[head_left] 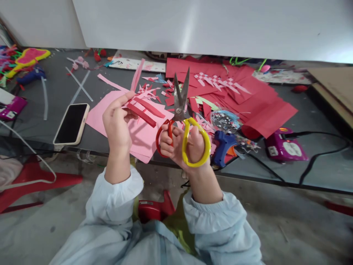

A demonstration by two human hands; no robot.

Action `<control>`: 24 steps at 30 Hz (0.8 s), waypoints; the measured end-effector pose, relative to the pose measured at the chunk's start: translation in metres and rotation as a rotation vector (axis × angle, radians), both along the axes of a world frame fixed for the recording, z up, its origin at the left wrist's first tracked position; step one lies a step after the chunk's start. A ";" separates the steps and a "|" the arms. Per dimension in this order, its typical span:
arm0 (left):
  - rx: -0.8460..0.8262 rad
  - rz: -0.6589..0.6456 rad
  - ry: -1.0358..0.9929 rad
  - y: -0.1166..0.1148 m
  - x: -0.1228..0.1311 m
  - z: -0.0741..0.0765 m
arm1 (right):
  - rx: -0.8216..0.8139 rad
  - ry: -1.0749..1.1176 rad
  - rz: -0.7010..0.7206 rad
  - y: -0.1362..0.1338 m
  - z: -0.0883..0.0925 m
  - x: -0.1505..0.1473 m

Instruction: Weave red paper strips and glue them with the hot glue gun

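Observation:
Pinched in my left hand (117,119) is a small weave of red and pink paper strips (142,108), its loose ends sticking out on several sides. My right hand (190,143) holds scissors (179,105) with one red and one yellow handle loop. Their blades are parted and point away from me, apart from the woven strips. Under both hands lie pink paper sheets (96,110), and paper scraps (168,92) are scattered just beyond. A stack of red paper sheets (264,106) spreads to the right, with several small woven pieces (215,81) on top.
A phone (72,124) lies left of the pink sheets. One blue glue gun (222,147) rests by my right hand, another glue gun (31,75) at far left. Purple boxes (286,145) with black cables sit at right. A white panel (206,25) stands behind.

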State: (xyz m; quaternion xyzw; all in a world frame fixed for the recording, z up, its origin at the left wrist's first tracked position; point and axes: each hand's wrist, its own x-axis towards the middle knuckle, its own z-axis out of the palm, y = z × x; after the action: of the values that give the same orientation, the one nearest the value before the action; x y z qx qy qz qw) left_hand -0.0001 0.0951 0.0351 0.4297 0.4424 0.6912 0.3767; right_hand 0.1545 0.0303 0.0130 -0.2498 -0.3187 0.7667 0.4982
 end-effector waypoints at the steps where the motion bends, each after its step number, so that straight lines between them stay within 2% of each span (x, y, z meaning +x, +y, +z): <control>1: -0.009 -0.004 -0.008 0.000 0.000 0.000 | 0.018 -0.039 -0.028 0.000 -0.001 0.002; 4: 0.018 0.025 0.055 -0.002 -0.002 0.001 | 0.125 -0.176 -0.083 -0.004 -0.008 0.006; 7: 0.124 0.111 0.228 -0.004 -0.003 0.002 | 0.186 -0.208 0.002 -0.009 -0.017 0.009; 9: 0.164 0.136 0.273 -0.004 -0.004 0.002 | 0.201 -0.217 0.056 -0.011 -0.020 0.010; 13: 0.166 0.140 0.302 0.002 -0.008 -0.006 | 0.153 -0.281 0.102 -0.011 -0.017 0.010; 18: 0.197 0.206 0.408 0.007 -0.011 -0.011 | 0.111 -0.300 0.133 -0.012 -0.014 0.008; 21: 0.184 0.250 0.421 0.004 -0.010 -0.007 | 0.118 -0.278 0.078 -0.012 -0.019 0.003; 24: 0.177 0.223 0.410 0.000 -0.008 -0.001 | 0.114 -0.220 -0.077 -0.008 -0.020 -0.002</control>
State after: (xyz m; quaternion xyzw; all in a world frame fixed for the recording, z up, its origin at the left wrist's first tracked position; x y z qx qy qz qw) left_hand -0.0084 0.0947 0.0337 0.5407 0.4921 0.6629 0.1613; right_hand 0.1527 0.0219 -0.0073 -0.3156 -0.4049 0.6956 0.5026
